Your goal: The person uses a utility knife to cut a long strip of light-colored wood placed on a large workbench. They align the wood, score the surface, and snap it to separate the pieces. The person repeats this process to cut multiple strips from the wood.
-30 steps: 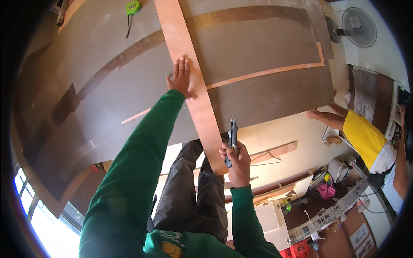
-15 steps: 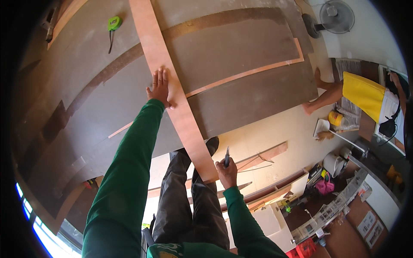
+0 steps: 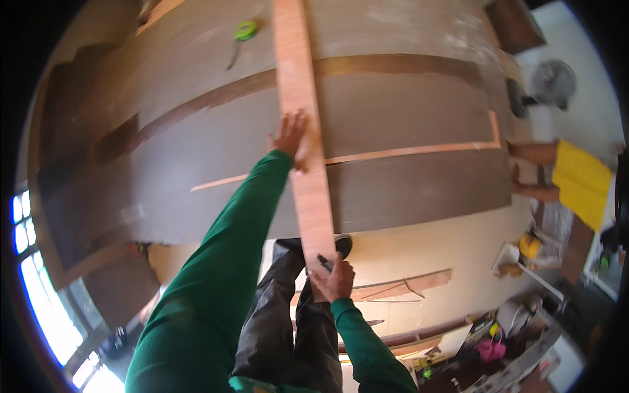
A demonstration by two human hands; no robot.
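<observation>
My left hand (image 3: 288,136) lies with spread fingers on a long pale plywood strip (image 3: 311,203), which crosses a large grey-brown panel surface (image 3: 413,183) and sticks out past its near edge over my legs. My right hand (image 3: 334,280), closed on a dark utility knife (image 3: 325,262), is at the near end of the strip, its fingertips on or beside the wood. A narrow L-shaped pale strip (image 3: 406,150) lies under or against the long one. A green tape measure (image 3: 245,30) rests farther back on the panel. The picture is somewhat blurred.
A person in yellow shorts (image 3: 582,183) is at the right, near a grey fan (image 3: 552,85). Loose wood offcuts (image 3: 426,278), a dustpan (image 3: 508,255) and a yellow container (image 3: 529,245) lie on the floor. A bright window (image 3: 46,308) is at the left; cluttered shelving fills the lower right.
The view has shifted and tilted. My right hand has turned inward with the knife onto the strip's near end, the blade now angled leftward. My left hand stays spread on the strip.
</observation>
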